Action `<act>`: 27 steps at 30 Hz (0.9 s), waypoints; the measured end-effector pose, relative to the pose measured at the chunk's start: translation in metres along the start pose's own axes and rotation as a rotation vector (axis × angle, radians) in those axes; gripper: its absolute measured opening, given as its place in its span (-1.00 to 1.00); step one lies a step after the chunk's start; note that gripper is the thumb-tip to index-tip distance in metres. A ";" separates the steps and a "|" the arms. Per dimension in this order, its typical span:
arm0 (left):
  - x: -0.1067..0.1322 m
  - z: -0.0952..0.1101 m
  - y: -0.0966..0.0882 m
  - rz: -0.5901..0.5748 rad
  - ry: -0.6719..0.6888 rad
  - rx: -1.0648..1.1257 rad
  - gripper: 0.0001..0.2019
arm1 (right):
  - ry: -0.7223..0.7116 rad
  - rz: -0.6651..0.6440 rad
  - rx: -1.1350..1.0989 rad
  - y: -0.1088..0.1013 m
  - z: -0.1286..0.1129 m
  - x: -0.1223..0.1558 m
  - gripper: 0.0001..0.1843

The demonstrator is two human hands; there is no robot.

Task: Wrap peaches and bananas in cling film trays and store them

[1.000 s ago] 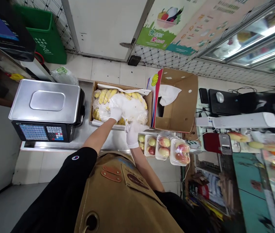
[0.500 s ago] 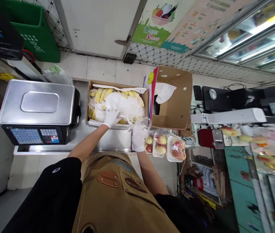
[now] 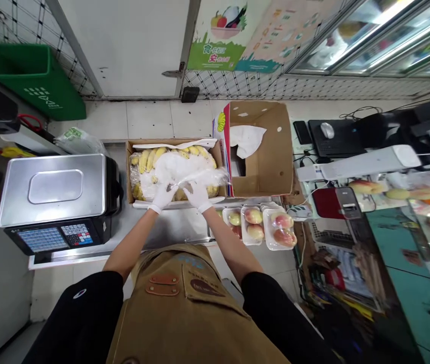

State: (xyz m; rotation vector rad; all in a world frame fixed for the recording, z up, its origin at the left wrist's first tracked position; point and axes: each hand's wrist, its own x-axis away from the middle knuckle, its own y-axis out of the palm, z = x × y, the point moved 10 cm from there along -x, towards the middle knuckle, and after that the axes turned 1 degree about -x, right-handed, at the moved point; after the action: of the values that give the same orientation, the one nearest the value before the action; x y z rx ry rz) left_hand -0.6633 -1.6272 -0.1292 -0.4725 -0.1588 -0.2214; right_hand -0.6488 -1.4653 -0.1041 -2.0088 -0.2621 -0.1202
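A cardboard box [image 3: 128, 167] on the steel counter holds yellow bananas [image 3: 147, 157] under a clear plastic wrap [image 3: 184, 169]. Both my hands wear white gloves. My left hand [image 3: 162, 195] rests at the box's near edge, fingers pinched on the plastic wrap. My right hand [image 3: 197, 193] is beside it, closed on the same wrap, which stretches up and right toward the box's corner.
A weighing scale [image 3: 57, 194] with a keypad stands left of the box. An open empty carton [image 3: 264, 151] stands on the right. Trays of wrapped apples [image 3: 262, 225] lie near the counter's front edge. A green bin [image 3: 29, 81] sits on the floor behind.
My right hand moved back from the apple trays to the box edge beside my left hand, gripping the plastic wrap. The view shifted slightly left and down.
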 end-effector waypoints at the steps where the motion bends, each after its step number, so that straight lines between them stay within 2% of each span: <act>1: 0.002 0.000 -0.005 0.020 0.004 0.020 -0.95 | -0.021 -0.026 0.042 0.001 -0.001 -0.007 -0.69; 5: 0.016 0.001 -0.022 0.103 0.005 0.059 -0.88 | -0.151 -0.105 0.138 -0.013 0.006 -0.020 -0.78; 9: 0.036 0.001 -0.037 0.200 0.009 0.049 -0.92 | -0.140 -0.096 0.183 -0.038 0.042 -0.021 -0.71; 11: 0.050 -0.006 -0.051 0.297 -0.024 0.018 -0.90 | -0.071 -0.076 0.212 -0.054 0.073 -0.021 -0.71; 14: 0.080 -0.026 -0.083 0.471 -0.111 -0.024 -0.83 | 0.146 0.022 0.240 -0.094 0.144 -0.018 -0.60; 15: 0.089 -0.032 -0.092 0.496 -0.120 -0.032 -0.83 | 0.239 0.054 0.225 -0.109 0.171 -0.015 -0.61; 16: 0.097 -0.035 -0.099 0.499 -0.112 -0.041 -0.84 | 0.272 0.065 0.200 -0.120 0.190 -0.013 -0.62; 18: 0.105 -0.034 -0.106 0.459 -0.066 -0.065 -0.87 | 0.294 0.086 0.123 -0.137 0.210 -0.011 -0.63; 19: 0.105 -0.031 -0.107 0.439 -0.041 -0.081 -0.88 | 0.271 0.101 0.085 -0.142 0.209 -0.012 -0.58; 20: 0.101 -0.026 -0.107 0.421 -0.018 -0.092 -0.83 | 0.231 0.121 0.051 -0.145 0.199 -0.016 -0.44; 22: 0.082 -0.009 -0.100 0.348 0.020 -0.086 -0.62 | 0.111 0.147 0.006 -0.141 0.159 -0.026 -0.06; 23: 0.068 0.001 -0.091 0.274 0.028 -0.070 -0.55 | 0.042 0.134 -0.008 -0.134 0.133 -0.032 0.06; 24: 0.053 0.010 -0.081 0.180 0.031 -0.050 -0.54 | -0.019 0.089 -0.024 -0.124 0.106 -0.038 0.04; 26: 0.026 0.027 -0.062 -0.020 0.007 -0.033 -0.75 | -0.095 -0.062 -0.062 -0.100 0.062 -0.047 -0.32; 27: 0.017 0.033 -0.061 -0.069 0.000 -0.034 -0.82 | -0.111 -0.119 -0.070 -0.093 0.049 -0.049 -0.52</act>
State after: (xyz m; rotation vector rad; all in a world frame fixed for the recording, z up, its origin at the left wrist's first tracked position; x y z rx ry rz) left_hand -0.6655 -1.6681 -0.0702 -0.5014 -0.1722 -0.2917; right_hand -0.7199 -1.3885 -0.0536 -2.0726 -0.4537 -0.0943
